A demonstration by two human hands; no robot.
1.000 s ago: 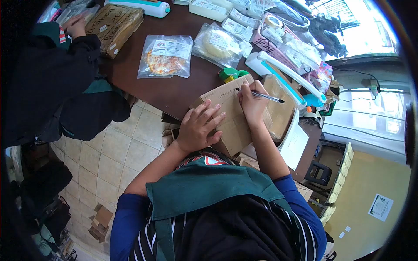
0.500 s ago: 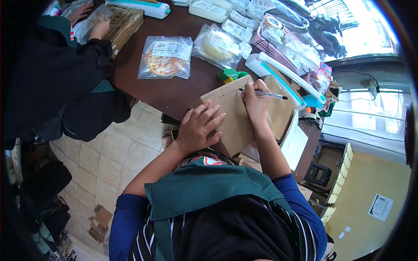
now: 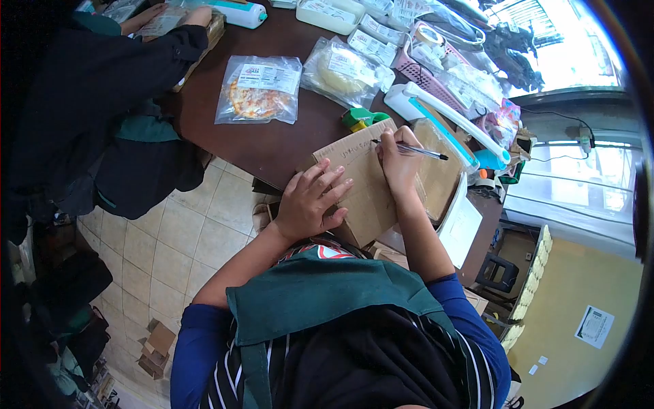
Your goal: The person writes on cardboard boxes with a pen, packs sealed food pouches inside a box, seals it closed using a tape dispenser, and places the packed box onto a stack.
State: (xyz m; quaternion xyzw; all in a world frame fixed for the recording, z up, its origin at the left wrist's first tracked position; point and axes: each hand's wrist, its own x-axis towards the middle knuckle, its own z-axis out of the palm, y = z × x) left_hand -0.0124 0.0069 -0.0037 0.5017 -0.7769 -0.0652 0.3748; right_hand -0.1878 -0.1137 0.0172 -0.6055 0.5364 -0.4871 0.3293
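My right hand (image 3: 400, 160) is closed around a pen (image 3: 426, 151), its tip at the upper part of a brown cardboard box (image 3: 364, 180). A line of handwriting runs along the box near its top edge. Spread fingers of my left hand (image 3: 313, 201) lie flat on the box's left side. Just beyond the box is a green and yellow tape dispenser (image 3: 364, 118). A second brown box (image 3: 438, 170), partly hidden by my right hand and forearm, sits to the right.
On the brown table (image 3: 204, 112) lie a bagged pizza (image 3: 259, 92) and another sealed pouch (image 3: 344, 71). A white and teal sealer (image 3: 443, 123), a pink basket (image 3: 419, 68) and papers (image 3: 462, 221) are at right. A co-worker's sleeve (image 3: 163, 65) reaches over a carton at upper left.
The pen in my right hand has shifted slightly, with its tip still at the box. My left hand stays put. The co-worker's arms have moved farther over the carton.
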